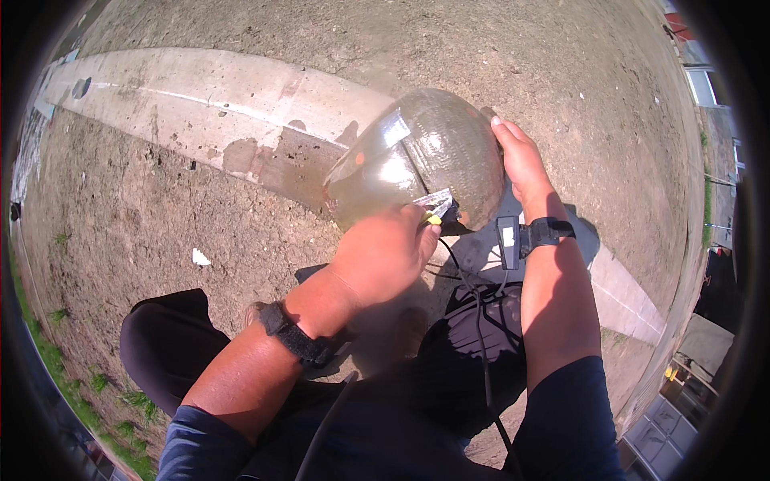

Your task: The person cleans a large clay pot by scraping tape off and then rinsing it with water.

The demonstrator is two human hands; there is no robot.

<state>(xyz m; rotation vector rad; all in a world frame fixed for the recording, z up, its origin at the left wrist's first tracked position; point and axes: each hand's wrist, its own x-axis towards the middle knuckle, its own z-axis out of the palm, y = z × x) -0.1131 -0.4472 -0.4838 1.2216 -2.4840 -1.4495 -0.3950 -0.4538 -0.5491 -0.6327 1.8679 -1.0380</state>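
A large, rounded, shiny, translucent grey-brown vessel with a woven-looking surface is tilted in front of me. A silvery patch and a dark line show on its wall. My left hand is closed at its near lower side, pinching a small tool with a yellow end; its exact kind is unclear. A crumpled silvery piece lies against the wall just beyond those fingers. Along the vessel's right side, my right hand rests with fingers stretched out, the palm partly hidden.
A concrete strip with dark wet stains runs across the dirt ground behind the vessel. Black cables hang between my arms, over my dark-clothed knees. A white scrap lies on the dirt at left. Structures stand at the far right.
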